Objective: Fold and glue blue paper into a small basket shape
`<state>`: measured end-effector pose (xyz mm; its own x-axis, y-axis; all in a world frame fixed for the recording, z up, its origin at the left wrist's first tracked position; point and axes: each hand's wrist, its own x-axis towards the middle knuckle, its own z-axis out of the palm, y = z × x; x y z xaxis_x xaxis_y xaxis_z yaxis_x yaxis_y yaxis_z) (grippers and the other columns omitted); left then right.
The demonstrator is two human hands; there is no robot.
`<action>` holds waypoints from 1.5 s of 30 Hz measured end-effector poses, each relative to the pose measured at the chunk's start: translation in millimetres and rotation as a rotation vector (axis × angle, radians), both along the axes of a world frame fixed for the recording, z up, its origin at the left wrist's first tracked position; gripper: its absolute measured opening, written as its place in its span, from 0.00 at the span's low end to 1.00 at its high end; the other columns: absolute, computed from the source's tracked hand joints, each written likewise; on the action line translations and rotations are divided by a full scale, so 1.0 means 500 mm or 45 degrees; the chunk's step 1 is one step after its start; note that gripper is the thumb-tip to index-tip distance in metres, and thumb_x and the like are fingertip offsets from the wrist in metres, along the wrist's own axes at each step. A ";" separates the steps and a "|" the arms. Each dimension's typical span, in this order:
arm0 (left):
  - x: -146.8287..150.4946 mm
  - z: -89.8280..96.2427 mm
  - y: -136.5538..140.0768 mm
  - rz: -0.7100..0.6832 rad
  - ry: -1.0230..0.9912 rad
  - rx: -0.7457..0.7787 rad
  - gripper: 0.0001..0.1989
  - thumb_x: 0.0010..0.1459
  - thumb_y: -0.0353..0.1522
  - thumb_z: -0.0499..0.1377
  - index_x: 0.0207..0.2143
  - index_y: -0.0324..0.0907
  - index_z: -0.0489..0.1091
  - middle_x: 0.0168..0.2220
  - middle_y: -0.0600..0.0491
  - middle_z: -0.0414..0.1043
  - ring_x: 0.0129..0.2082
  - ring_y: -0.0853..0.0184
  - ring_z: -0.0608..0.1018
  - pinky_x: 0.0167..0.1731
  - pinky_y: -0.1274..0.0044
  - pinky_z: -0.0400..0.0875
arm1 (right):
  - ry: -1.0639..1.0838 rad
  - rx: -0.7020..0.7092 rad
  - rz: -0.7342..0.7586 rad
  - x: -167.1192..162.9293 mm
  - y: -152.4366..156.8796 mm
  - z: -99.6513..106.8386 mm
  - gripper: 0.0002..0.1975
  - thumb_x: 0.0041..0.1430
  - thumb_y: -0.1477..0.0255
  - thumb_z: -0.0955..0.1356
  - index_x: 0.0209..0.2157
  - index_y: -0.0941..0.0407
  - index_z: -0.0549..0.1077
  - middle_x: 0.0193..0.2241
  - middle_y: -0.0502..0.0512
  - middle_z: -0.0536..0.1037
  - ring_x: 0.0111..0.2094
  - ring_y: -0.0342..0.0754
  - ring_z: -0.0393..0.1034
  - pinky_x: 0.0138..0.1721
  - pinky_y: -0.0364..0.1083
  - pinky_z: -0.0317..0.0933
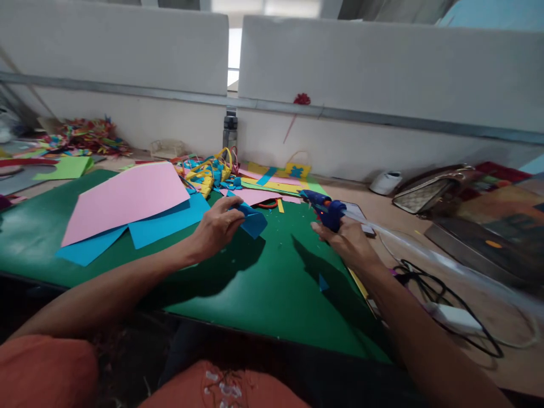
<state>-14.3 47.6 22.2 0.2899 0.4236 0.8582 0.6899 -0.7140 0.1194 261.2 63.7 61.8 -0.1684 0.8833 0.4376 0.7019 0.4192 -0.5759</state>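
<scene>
Fingers of our left hand [221,226] pinch a folded blue piece [255,224] above the middle of the green mat [255,300], while those of our right hand [351,241] are wrapped round the glue gun [330,212], to the right of the piece and apart from it. The gun's nozzle [304,194] points left, and a clear stick [425,251] runs back to the right. On the left, a pink sheet [127,195] overlaps blue sheets [170,224]; beyond the mat's far side we see a blue and yellow pile [208,174]. A small blue scrap [323,282] lies near right.
</scene>
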 end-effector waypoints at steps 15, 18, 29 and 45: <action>0.001 0.007 -0.027 0.083 0.305 0.105 0.08 0.58 0.23 0.51 0.32 0.38 0.69 0.40 0.44 0.70 0.36 0.65 0.72 0.34 0.70 0.70 | -0.112 -0.095 0.337 -0.040 -0.131 0.013 0.18 0.58 0.59 0.63 0.48 0.50 0.68 0.32 0.53 0.78 0.27 0.49 0.72 0.29 0.47 0.67; 0.003 0.014 -0.037 0.148 0.428 0.122 0.12 0.58 0.22 0.47 0.33 0.38 0.69 0.40 0.42 0.69 0.35 0.63 0.70 0.35 0.68 0.68 | -0.091 -0.059 0.397 -0.044 -0.135 0.009 0.18 0.58 0.61 0.63 0.50 0.49 0.66 0.37 0.54 0.77 0.34 0.52 0.73 0.32 0.48 0.68; 0.020 0.026 -0.060 0.368 0.587 0.227 0.10 0.59 0.24 0.48 0.31 0.40 0.67 0.40 0.47 0.68 0.37 0.65 0.68 0.45 0.64 0.67 | -0.172 0.065 0.430 -0.050 -0.134 -0.004 0.18 0.57 0.68 0.65 0.50 0.48 0.63 0.38 0.51 0.76 0.32 0.48 0.74 0.29 0.44 0.68; 0.026 0.036 -0.069 0.429 0.622 0.334 0.08 0.58 0.24 0.51 0.29 0.39 0.68 0.38 0.47 0.69 0.34 0.66 0.69 0.44 0.66 0.70 | -0.365 0.202 0.363 -0.043 -0.148 -0.022 0.24 0.56 0.77 0.63 0.54 0.48 0.59 0.43 0.53 0.75 0.37 0.48 0.74 0.36 0.45 0.67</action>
